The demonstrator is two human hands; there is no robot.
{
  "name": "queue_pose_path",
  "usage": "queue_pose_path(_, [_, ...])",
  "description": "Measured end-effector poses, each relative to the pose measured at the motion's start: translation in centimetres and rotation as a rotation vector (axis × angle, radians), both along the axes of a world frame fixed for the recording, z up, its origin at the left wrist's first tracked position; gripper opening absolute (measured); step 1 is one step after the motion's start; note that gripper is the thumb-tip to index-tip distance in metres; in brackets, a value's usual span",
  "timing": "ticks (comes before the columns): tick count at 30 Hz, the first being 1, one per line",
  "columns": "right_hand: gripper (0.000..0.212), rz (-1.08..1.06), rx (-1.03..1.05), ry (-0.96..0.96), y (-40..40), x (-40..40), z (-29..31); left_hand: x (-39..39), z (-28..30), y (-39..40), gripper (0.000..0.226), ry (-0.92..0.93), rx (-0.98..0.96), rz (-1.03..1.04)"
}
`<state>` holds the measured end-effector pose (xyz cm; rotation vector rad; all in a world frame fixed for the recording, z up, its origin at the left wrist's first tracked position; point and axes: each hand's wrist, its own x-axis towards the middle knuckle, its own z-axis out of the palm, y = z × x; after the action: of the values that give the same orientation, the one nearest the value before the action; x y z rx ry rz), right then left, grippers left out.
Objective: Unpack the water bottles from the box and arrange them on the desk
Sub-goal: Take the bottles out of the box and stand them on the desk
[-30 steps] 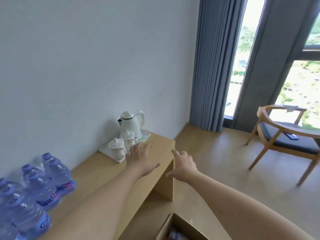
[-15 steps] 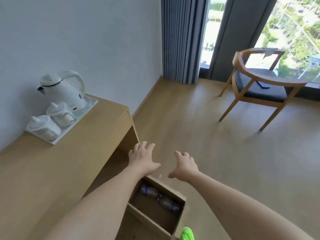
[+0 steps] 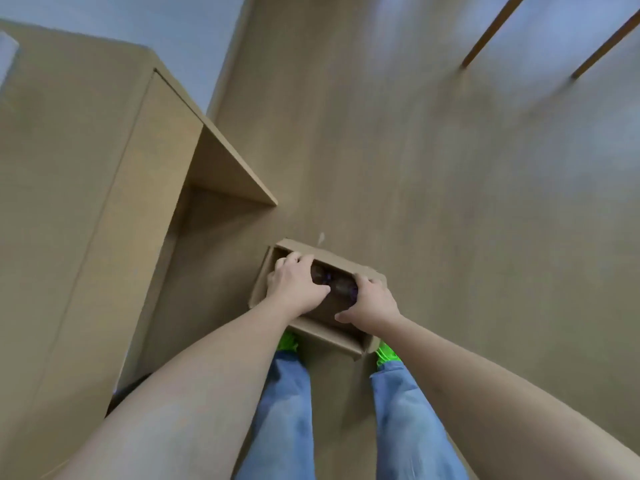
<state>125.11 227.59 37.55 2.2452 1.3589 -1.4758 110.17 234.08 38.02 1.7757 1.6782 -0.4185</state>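
Down inside the box (image 3: 341, 336), most of what I am reaching for is lying in shadow: I am only making out two dark, rounded bottles (image 3: 334, 284) with a hint of purple between my hands, their caps and labels too dim to read. My left hand (image 3: 294, 285) is curling over the left bottle, fingers bent and covering its end, but I cannot tell whether they are actually clamping it. My right hand (image 3: 369, 303) is doing the same on the right bottle, fingers wrapping out of sight below the rim, grip equally unclear. The box is plain brown cardboard, rectangular, open on top, sitting on the floor (image 3: 450, 202) just in front of my feet. My green shoes (image 3: 386, 353) are peeking out from under its near edge, mostly hidden, below blue denim legs. The floor is smooth, pale wood-toned, catching bluish glare at the top right, where two thin wooden legs are running off the frame. The desk (image 3: 86, 168), flat light wood with sharp edges, is standing to my left, cut off at the frame edge.
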Motion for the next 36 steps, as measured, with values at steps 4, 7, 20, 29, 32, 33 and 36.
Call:
queue_pose_path(4, [0.082,-0.069,-0.057,0.021,-0.1,-2.5,-9.8,-1.9,-10.3,0.4,0.068,-0.018,-0.036,-0.044])
queue_pose_path(7, [0.079,-0.078,-0.08,0.005,0.1,-3.7,-17.9,-3.3,-18.5,0.6,0.067,-0.003,-0.074,-0.055])
queue_pose_path(20, [0.084,0.395,0.067,-0.264,-0.5,-6.0,-48.8,-6.0,-48.5,1.1,0.09,0.032,-0.012,-0.327])
queue_pose_path(29, [0.046,0.445,0.186,-0.461,0.0,-6.9,-52.3,-5.8,-52.8,1.4,0.065,0.183,0.236,-0.557])
queue_pose_path(32, [0.043,0.476,0.158,-0.478,-0.1,-7.0,-51.8,-5.8,-52.2,1.2,0.064,0.193,0.183,-0.547])
queue_pose_path(33, [0.042,0.488,0.161,-0.467,-0.2,-6.9,-51.4,-6.0,-51.7,1.1,0.064,0.177,0.14,-0.527])
queue_pose_path(36, [0.042,0.442,0.177,-0.417,-0.7,-6.5,-49.0,-6.6,-49.1,0.5,0.062,0.102,0.036,-0.419])
